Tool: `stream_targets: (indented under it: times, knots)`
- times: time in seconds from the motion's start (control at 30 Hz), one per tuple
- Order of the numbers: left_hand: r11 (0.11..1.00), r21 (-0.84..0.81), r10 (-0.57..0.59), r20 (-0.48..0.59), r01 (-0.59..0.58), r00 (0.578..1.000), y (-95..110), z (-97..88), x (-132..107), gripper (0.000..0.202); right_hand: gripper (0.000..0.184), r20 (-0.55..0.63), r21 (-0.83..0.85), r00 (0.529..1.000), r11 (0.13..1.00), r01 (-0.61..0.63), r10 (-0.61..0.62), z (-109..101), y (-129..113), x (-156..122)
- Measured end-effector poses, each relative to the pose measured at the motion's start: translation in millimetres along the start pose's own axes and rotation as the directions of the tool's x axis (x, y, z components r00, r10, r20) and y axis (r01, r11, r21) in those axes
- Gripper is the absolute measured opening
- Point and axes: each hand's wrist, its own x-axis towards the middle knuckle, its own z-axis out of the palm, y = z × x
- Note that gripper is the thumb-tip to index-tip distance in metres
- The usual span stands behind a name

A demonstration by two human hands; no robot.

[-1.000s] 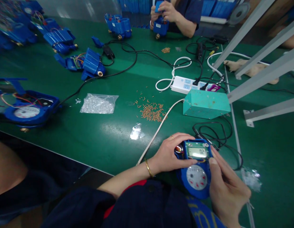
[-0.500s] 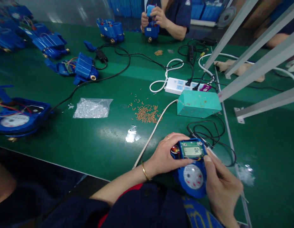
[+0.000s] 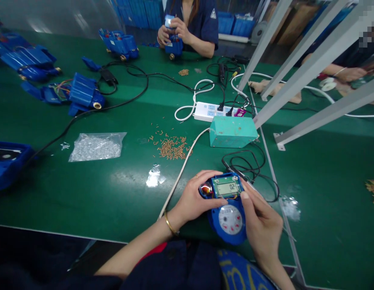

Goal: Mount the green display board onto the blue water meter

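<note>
A blue water meter (image 3: 227, 217) with a round white dial and a green circuit board with a small screen lies at the table's near edge. My left hand (image 3: 194, 199) is wrapped round its left side, thumb pressed under the screen. My right hand (image 3: 261, 227) grips its right side, thumb tip at the board's lower right corner. A thin tool or wire runs under my right hand to the upper left.
Copper pins (image 3: 171, 147) lie scattered mid-table beside a clear bag of small parts (image 3: 96, 147). A teal box (image 3: 233, 132), a white power strip (image 3: 215, 110) and black cables sit behind the meter. Open blue meters (image 3: 81, 93) lie at left. A co-worker (image 3: 187, 24) opposite holds another meter. Grey frame bars (image 3: 310, 68) slant at right.
The view has swung right and up, so everything shifts left in the picture. Both hands keep the same grip on the meter.
</note>
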Motion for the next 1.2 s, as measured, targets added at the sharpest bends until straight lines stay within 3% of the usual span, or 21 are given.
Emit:
stream_targets:
  times: [0.2, 0.37, 0.5, 0.67, 0.93, 1.2]
  knots:
    - [1.0, 0.004, -0.006, -0.006, 0.006, 1.0, -1.2, -1.2, -0.6, 0.063, 0.029, 0.041, 0.011, 0.999, 1.0, 0.016, -0.016, -4.3, 3.0, 5.2]
    - [0.996, 0.093, -0.005, 0.009, 0.004, 1.0, 4.8, -4.5, 0.0, 0.062, 0.026, 0.151, 0.007, 0.985, 0.997, 0.081, -0.081, -13.5, 4.5, 12.2]
    - [0.991, 0.132, 0.028, 0.013, -0.03, 1.0, 5.1, -6.4, -0.7, 0.063, 0.042, 0.249, 0.024, 0.967, 0.999, 0.04, -0.045, -19.6, 3.8, 11.7]
    - [0.984, 0.152, 0.089, 0.011, -0.09, 0.996, 0.3, -8.2, 0.7, 0.064, 0.053, 0.206, 0.126, 0.978, 0.992, -0.015, -0.011, -17.0, -1.2, 10.2]
    - [0.975, 0.18, 0.133, 0.012, -0.133, 0.991, -3.4, -12.2, 7.3, 0.062, 0.044, 0.252, -0.03, 0.959, 0.989, 0.142, -0.13, -8.4, -1.9, 17.8]
    - [0.964, 0.191, 0.184, 0.02, -0.185, 0.983, -2.3, -10.0, 10.3, 0.057, 0.043, 0.294, -0.151, 0.95, 0.976, 0.157, -0.107, -13.4, -10.7, 19.3]
